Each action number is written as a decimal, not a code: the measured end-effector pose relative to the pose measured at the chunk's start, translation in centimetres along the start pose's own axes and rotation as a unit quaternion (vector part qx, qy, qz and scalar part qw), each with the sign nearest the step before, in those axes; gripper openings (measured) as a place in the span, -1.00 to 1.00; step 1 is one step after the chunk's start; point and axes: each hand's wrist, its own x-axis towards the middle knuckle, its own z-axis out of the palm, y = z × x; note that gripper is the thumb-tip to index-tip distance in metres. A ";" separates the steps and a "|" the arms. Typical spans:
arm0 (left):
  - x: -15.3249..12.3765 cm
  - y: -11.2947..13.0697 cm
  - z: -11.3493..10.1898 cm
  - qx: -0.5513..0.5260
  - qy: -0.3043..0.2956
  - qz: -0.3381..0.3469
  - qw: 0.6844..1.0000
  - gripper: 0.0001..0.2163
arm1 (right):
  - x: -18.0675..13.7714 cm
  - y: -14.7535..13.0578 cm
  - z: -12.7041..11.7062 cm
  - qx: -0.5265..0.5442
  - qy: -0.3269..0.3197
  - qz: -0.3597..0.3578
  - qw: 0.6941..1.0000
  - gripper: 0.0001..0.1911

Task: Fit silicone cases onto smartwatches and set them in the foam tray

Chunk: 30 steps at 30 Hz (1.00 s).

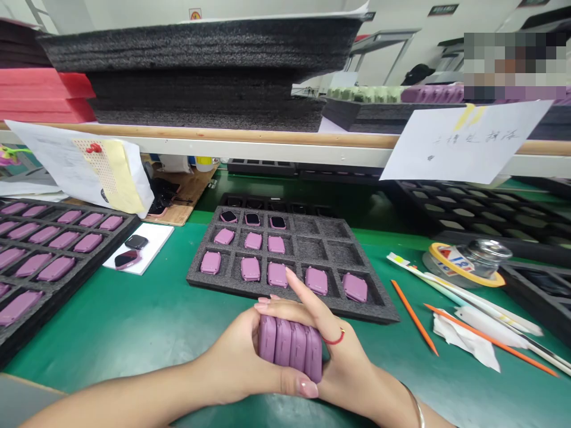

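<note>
Between both hands, over the front of the green table, is a row of several purple watch cases (289, 348) pressed side by side. My left hand (236, 356) closes round them from the left, its thumb stretched along their lower front. From the right, my right hand (343, 356) lays its fingers over the top of the row, and its index finger sticks up and forward. Just beyond is a dark grey foam tray (379, 306). More purple watch cases (250, 268) fill several pockets in its left and front part; pockets at the back right hold nothing.
Another foam tray (127, 229) of purple cases lies at left, beside two watch pieces on a white pad (154, 241). On the right are orange sticks (414, 318), crumpled tissue (468, 342) and a yellow-rimmed container (464, 264). A shelf (267, 145) with stacked foam crosses above.
</note>
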 end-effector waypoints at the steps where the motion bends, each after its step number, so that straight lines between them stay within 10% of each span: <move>1: 0.0 -0.1 0.0 0.001 0.005 -0.003 1.000 -0.63 | 0.0 0.0 0.0 -0.003 -0.001 -0.002 1.000 -0.04; 19: -0.5 -0.2 0.4 0.063 0.085 -0.003 0.994 -0.57 | -0.3 -0.9 -0.4 -0.041 -0.011 -0.036 0.998 0.11; 25: -1.0 -0.1 0.2 0.191 0.133 0.091 0.968 -0.59 | 0.0 0.1 -0.9 0.207 0.110 0.148 0.961 -0.32; 30: -0.9 -0.1 0.0 0.217 0.109 0.177 0.954 -0.59 | 0.4 -0.2 -0.4 0.303 0.027 0.297 0.905 -0.20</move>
